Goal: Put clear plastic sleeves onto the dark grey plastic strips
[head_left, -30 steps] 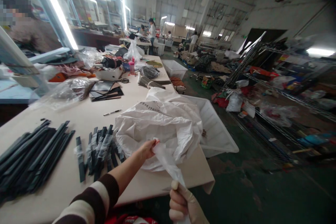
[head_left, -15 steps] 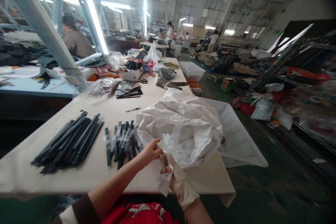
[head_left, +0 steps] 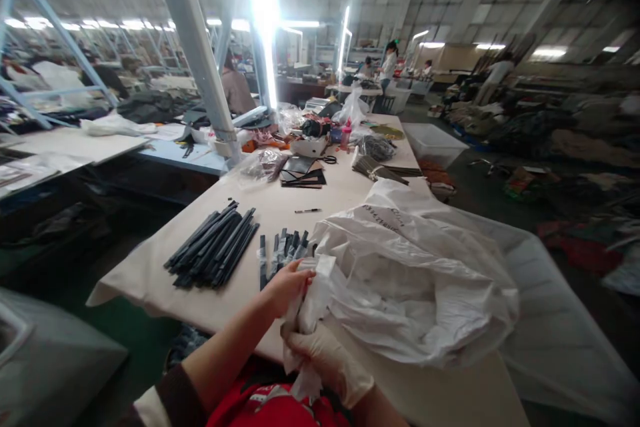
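My bare left hand (head_left: 289, 288) is closed, pinching the upper end of a thin, whitish plastic bag (head_left: 314, 301). Lower down and nearer my body, my right hand (head_left: 333, 357), in a pale glove, grips the same plastic. Its loose end hangs below the glove. Just right of both hands, a large crumpled white plastic sack (head_left: 390, 267) with dark lettering lies on the table (head_left: 270, 197). Beyond my left hand are short dark strips (head_left: 286, 247) wrapped with clear plastic. A pile of longer dark strips (head_left: 213, 247) lies farther left.
A pen (head_left: 308, 211) lies mid-table. Behind it are dark flat sheets (head_left: 303, 173), scissors (head_left: 327, 159) and a clear bag (head_left: 263, 168). A translucent bin (head_left: 545, 307) stands against the table's right side. A metal post (head_left: 197, 47) rises at the left. Several people work farther back.
My view has turned left, so the table appears farther right. My hands have moved apart, my right hand drawing the plastic toward my body, and more of it shows between them.
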The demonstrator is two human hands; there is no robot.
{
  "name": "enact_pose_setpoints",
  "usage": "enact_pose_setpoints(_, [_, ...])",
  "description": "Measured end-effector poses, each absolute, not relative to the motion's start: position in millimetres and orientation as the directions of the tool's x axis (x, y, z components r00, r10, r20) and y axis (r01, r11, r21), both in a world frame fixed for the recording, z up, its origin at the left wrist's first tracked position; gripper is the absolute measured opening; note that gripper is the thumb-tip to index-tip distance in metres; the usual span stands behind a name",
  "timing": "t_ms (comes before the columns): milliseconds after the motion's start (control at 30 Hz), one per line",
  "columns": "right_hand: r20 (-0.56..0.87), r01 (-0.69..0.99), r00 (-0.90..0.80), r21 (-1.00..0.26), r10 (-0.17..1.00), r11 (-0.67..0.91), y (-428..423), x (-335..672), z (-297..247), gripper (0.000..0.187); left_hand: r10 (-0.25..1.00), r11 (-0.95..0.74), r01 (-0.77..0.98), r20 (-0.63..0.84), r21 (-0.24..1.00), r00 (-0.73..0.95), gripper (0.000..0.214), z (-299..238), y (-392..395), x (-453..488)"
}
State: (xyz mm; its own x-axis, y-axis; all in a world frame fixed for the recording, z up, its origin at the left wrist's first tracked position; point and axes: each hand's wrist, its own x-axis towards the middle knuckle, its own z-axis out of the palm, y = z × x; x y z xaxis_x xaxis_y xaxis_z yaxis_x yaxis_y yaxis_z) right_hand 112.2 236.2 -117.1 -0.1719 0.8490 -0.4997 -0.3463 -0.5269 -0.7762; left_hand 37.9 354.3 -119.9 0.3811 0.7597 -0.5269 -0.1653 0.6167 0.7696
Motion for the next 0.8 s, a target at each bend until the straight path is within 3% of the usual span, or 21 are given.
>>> enact_pose_setpoints(100, [-0.467,-0.398,-0.369,-0.702,0.803,-0.591,239,110,-91,0.03,0.704,0.687,-0.199,-0.571,0.699,0.422,0.016,-131,383,33])
enact_pose_setpoints(200, [-0.389,-0.514,-0.496,-0.589,0.776,-0.624,239,110,-83,0.023,0.683,0.706,-0.183,-0.591,0.684,0.428,0.005,-139,407,36])
enact_pose_setpoints(400, [-0.443,-0.629,-0.36,-0.535,0.821,-0.564,228,110,-100,0.012,0.687,0.678,-0.078,-0.593,0.731,0.421,0.013,-153,440,40])
enact_pose_setpoints(567, [-0.291,-0.803,-0.309,-0.431,0.906,-0.412,210,137,-84,0.003,0.725,0.587,0.057,-0.556,0.808,0.407,0.013,-150,458,30])
enact_pose_setpoints(667, [-0.234,-0.882,-0.211,-0.372,0.949,-0.288,203,154,-84,0.02,0.768,0.477,0.172,-0.504,0.862,0.395,0.008,-140,462,25])
enact_pose_setpoints(733, [-0.322,-0.893,-0.106,-0.386,0.941,-0.233,205,160,-91,0.032,0.784,0.383,0.245,-0.454,0.891,0.424,0.005,-129,460,23])
enact_pose_setpoints(800, [-0.465,-0.864,0.009,-0.45,0.885,-0.227,213,164,-100,0.034,0.786,0.29,0.3,-0.405,0.909,0.467,0.019,-113,452,20])
